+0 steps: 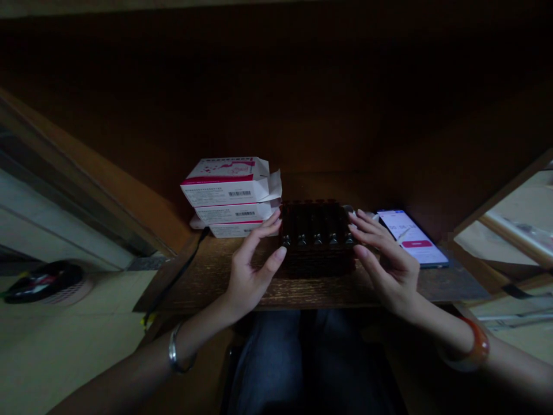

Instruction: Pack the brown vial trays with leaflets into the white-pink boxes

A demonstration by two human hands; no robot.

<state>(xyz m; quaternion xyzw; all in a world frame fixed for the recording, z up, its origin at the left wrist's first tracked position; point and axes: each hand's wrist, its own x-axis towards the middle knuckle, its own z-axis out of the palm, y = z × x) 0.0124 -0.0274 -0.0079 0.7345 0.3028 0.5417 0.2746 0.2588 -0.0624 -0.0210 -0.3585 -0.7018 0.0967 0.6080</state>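
A stack of dark brown plastic trays (317, 230), with a row of rounded slots and small shiny tips along the front, sits at the middle of the wooden shelf. My left hand (254, 262) presses its fingertips and thumb against the stack's left side. On the opposite side, the fingertips and thumb of my right hand (391, 262) rest against the right edge. Between them my two hands hold the stack, fingers slightly bent and apart. What the slots contain is too dark to tell. White and pink cartons (224, 193) stand piled beside my left hand, with end flaps open.
A phone (415, 239) with a lit screen lies right of my right hand. The shelf (311, 297) has dark panels at its back and sides. A black strap (185, 265) hangs over its left edge. A lined basket (52, 282) stands on the floor at left.
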